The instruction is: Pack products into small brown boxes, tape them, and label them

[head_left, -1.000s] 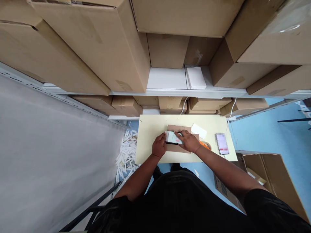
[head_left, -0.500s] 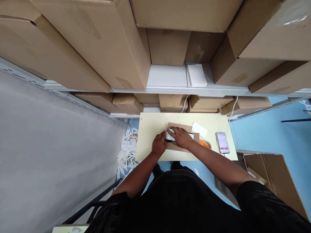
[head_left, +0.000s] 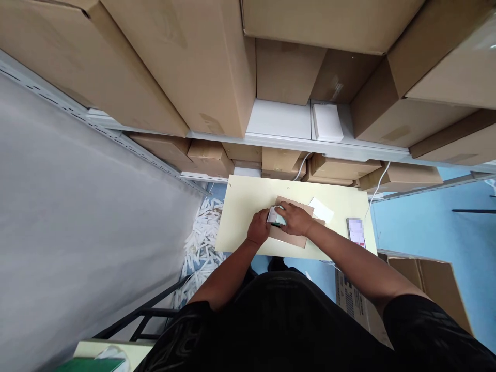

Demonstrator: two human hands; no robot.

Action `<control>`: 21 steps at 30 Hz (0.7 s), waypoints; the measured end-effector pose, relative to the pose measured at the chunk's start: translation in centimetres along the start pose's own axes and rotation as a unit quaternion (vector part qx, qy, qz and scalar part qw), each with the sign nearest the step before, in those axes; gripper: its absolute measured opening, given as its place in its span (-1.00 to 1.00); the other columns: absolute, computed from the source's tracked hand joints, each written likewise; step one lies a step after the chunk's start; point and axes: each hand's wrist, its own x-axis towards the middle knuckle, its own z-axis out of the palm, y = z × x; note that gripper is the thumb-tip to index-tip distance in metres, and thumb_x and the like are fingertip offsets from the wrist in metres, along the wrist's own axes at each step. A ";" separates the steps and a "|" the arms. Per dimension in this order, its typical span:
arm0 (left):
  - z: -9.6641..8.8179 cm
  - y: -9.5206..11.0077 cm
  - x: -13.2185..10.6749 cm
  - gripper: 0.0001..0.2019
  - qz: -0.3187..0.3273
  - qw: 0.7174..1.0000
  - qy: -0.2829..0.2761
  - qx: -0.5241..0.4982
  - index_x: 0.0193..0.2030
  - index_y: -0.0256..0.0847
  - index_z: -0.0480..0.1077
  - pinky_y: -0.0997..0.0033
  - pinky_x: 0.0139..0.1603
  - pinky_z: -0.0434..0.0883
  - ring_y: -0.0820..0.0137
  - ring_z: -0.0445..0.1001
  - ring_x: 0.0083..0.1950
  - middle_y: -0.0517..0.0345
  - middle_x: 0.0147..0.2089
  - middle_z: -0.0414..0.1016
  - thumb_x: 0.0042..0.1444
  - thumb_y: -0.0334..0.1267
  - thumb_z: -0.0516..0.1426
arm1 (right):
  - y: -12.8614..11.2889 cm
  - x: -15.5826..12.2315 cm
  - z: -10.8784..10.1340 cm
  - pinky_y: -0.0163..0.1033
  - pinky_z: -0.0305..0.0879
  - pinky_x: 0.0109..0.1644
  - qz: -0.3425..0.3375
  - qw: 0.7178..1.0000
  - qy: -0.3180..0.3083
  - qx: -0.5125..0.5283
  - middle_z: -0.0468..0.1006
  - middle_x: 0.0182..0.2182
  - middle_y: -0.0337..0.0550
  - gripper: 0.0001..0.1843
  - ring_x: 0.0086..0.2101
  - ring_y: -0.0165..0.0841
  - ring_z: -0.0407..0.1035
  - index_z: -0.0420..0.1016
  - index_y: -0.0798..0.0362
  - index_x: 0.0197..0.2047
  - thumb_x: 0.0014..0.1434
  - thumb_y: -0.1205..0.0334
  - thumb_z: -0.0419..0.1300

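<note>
A small white and pale green box [head_left: 273, 216] is between my two hands, its white end facing left. My left hand [head_left: 259, 227] is closed on the left end of the box. My right hand [head_left: 295, 219] lies over the top and right of it, fingers curled round it and hiding much of it. Beneath is an opened piece of brown cardboard [head_left: 290, 237] on the cream table [head_left: 241, 217]. To the right of my right hand lies a white sheet or card [head_left: 321, 210].
A phone [head_left: 355, 231] lies at the table's right side, a white cable [head_left: 377, 188] near it. Shelves of cardboard boxes [head_left: 215, 67] rise behind the table. White scraps [head_left: 201, 232] cover the floor on the left. An open carton [head_left: 436, 289] stands to the right.
The box's white end now faces more towards me, and less of its pale green top shows. The orange roll by my right wrist has gone out of sight. The whole view has shifted slightly.
</note>
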 end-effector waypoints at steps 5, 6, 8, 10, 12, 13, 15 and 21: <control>0.7 -0.1 -0.3 -0.48 0.032 0.999 0.015 0.001 0.26 -0.25 0.33 0.03 0.36 0.34 0.15 0.35 0.29 -0.12 0.27 0.39 0.15 -0.53 0.00 | 0.1 -0.1 -0.1 -0.01 0.38 0.05 0.005 1.000 -0.008 -0.004 0.38 0.12 0.11 -0.32 -0.03 -0.07 0.38 0.33 0.08 0.26 0.09 0.17 0.34; 0.8 -0.1 -0.4 -0.48 0.035 0.999 0.017 0.003 0.26 -0.25 0.33 0.03 0.36 0.34 0.15 0.35 0.28 -0.12 0.28 0.40 0.15 -0.53 0.00 | 0.2 -0.1 -0.1 -0.01 0.38 0.05 0.007 1.000 -0.010 -0.001 0.38 0.12 0.11 -0.33 -0.03 -0.08 0.39 0.33 0.07 0.26 0.09 0.17 0.34; 0.8 0.0 -0.3 -0.48 0.038 0.999 0.020 0.004 0.25 -0.26 0.34 0.03 0.35 0.35 0.14 0.35 0.28 -0.12 0.27 0.40 0.14 -0.53 0.00 | 0.2 -0.1 0.0 -0.02 0.38 0.06 0.011 1.000 -0.014 0.007 0.38 0.13 0.10 -0.34 -0.02 -0.08 0.40 0.32 0.05 0.26 0.11 0.17 0.33; 0.7 0.3 -0.3 -0.48 0.035 0.999 0.023 0.000 0.23 -0.25 0.35 0.03 0.34 0.36 0.13 0.35 0.28 -0.11 0.26 0.40 0.12 -0.55 0.00 | 0.4 -0.1 0.3 -0.02 0.38 0.08 0.011 1.000 -0.011 0.016 0.38 0.15 0.09 -0.34 0.00 -0.09 0.41 0.31 0.03 0.28 0.12 0.17 0.32; 0.5 0.7 -0.3 -0.47 0.025 0.999 0.024 -0.011 0.22 -0.23 0.35 0.02 0.34 0.36 0.14 0.35 0.28 -0.09 0.24 0.42 0.10 -0.57 0.00 | 0.7 -0.4 0.9 -0.01 0.38 0.12 0.008 1.000 0.002 0.028 0.37 0.19 0.10 -0.30 0.04 -0.09 0.40 0.27 0.02 0.31 0.13 0.18 0.32; 0.4 0.8 -0.2 -0.46 0.019 0.999 0.023 -0.022 0.21 -0.22 0.36 0.03 0.35 0.35 0.15 0.35 0.28 -0.08 0.23 0.43 0.09 -0.58 -0.01 | 0.9 -0.5 1.3 -0.01 0.37 0.14 0.007 0.999 0.013 0.036 0.35 0.21 0.12 -0.27 0.06 -0.08 0.40 0.25 0.03 0.34 0.13 0.18 0.32; -0.1 0.7 -0.1 -0.46 0.001 0.998 0.010 -0.058 0.22 -0.21 0.35 0.06 0.32 0.37 0.19 0.39 0.24 -0.06 0.19 0.45 0.09 -0.58 0.00 | 1.2 -0.9 2.0 0.01 0.37 0.17 0.008 0.998 0.037 0.049 0.31 0.26 0.15 -0.21 0.10 -0.07 0.38 0.18 0.04 0.39 0.14 0.18 0.32; -2.2 -1.5 2.4 -0.60 -0.090 0.972 -0.155 -0.155 0.17 -0.13 0.43 0.31 -0.05 0.52 0.38 0.55 -0.19 0.08 0.10 0.54 0.18 -0.33 0.12 | 1.7 -1.8 2.6 0.06 0.33 0.25 -0.001 0.995 0.069 0.075 0.26 0.33 0.15 -0.18 0.18 -0.04 0.35 0.11 0.02 0.44 0.18 0.13 0.29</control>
